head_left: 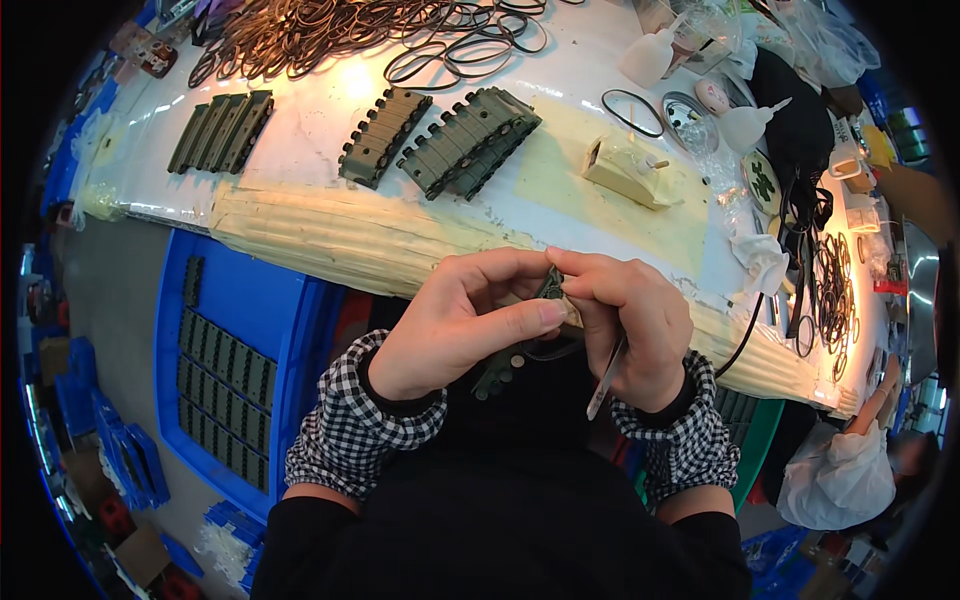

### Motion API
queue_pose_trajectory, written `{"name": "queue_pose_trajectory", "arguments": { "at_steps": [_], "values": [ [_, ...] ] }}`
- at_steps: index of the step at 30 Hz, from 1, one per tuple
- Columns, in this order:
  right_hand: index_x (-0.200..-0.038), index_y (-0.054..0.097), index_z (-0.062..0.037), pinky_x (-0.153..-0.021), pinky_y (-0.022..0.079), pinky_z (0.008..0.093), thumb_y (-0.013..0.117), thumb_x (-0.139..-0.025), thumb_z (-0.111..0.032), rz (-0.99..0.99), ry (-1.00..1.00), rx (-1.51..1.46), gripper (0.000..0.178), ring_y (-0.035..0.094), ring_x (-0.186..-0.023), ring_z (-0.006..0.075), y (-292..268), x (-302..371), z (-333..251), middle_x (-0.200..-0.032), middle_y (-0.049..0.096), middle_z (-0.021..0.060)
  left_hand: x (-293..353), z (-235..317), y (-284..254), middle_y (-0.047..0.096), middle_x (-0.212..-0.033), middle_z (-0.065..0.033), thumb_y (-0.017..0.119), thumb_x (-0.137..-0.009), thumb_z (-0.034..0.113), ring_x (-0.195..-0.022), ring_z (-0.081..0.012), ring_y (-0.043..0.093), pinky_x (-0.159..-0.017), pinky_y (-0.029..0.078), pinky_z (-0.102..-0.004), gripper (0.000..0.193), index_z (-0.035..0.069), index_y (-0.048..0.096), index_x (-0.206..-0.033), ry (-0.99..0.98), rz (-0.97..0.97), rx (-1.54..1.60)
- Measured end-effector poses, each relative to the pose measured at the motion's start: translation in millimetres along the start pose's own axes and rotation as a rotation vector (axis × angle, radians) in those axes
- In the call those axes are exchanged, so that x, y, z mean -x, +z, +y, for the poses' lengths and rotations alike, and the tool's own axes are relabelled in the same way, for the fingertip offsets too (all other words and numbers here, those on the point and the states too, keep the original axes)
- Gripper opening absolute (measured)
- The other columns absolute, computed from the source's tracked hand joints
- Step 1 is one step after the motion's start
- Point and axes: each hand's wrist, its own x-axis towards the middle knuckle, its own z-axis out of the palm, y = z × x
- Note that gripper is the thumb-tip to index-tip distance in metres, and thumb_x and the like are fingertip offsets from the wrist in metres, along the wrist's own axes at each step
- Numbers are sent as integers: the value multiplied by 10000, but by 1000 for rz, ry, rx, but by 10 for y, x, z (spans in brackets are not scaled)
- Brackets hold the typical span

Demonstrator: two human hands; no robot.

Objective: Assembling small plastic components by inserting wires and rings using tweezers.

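Close in front of my body, just off the table's near edge, my two hands meet at the fingertips. My left hand [462, 318] pinches a dark green moulded part [551, 287] between thumb and fingers; its lower end [497, 373], with small round knobs, shows beneath the palm. My right hand [632, 325] has its thumb and index finger on the same part. A slim metal tool [605, 378], perhaps tweezers or a blade, is tucked in my right palm and points downward. A dark loop, partly hidden, hangs behind the fingers.
Rows of green parts [470, 140] lie on the white table [300, 130], with a pile of dark bands [290, 40] behind. A cream block [630, 170] stands right of centre. A blue crate [235, 270] holding similar parts is at left; a person [840, 470] sits at right.
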Motion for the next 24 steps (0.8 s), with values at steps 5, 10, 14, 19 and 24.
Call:
{"name": "queue_pose_trajectory", "arguments": {
  "at_steps": [5, 10, 14, 19, 24],
  "values": [
    [-948, 608, -51, -604, 478, 273, 679, -807, -8, -42, -11, 27, 164, 675, -748, 197, -43, -33, -7, -1008, 697, 112, 2, 6, 10, 609, -1159, -130, 613, -910, 121, -1044, -159, 611, -913, 515, -313, 436, -72, 491, -1280, -6, 16, -3],
    [-948, 610, -55, -601, 480, 281, 683, -800, -5, -26, 20, -42, 172, 673, -733, 207, -17, -20, 11, -1001, 701, 113, 12, 18, 5, 617, -1133, -101, 617, -920, 117, -1006, -116, 596, -865, 496, -262, 416, -76, 504, -1271, -14, 17, 23],
    [-944, 613, -56, -601, 482, 283, 689, -792, -2, 3, 66, -91, 178, 666, -706, 206, 4, -3, 20, -1006, 703, 120, -2, 10, 17, 621, -1131, -96, 617, -923, 93, -998, -106, 592, -850, 491, -246, 400, -77, 508, -1268, -12, 11, 52],
    [-956, 619, -52, -595, 479, 283, 695, -778, 7, -10, 31, -40, 202, 663, -696, 197, -20, -15, -12, -1023, 704, 120, 5, -50, 78, 608, -1165, -118, 608, -923, 72, -1016, -135, 602, -890, 494, -269, 400, -74, 499, -1279, 93, 60, 105],
    [-990, 649, -48, -603, 479, 270, 700, -765, 11, 21, 23, 9, 238, 666, -723, 184, 17, -2, -78, -1045, 697, 123, -1, -92, 30, 596, -1191, -120, 606, -925, 72, -1055, -149, 592, -924, 481, -275, 428, -65, 478, -1310, 136, 67, 99]
  ]
}}
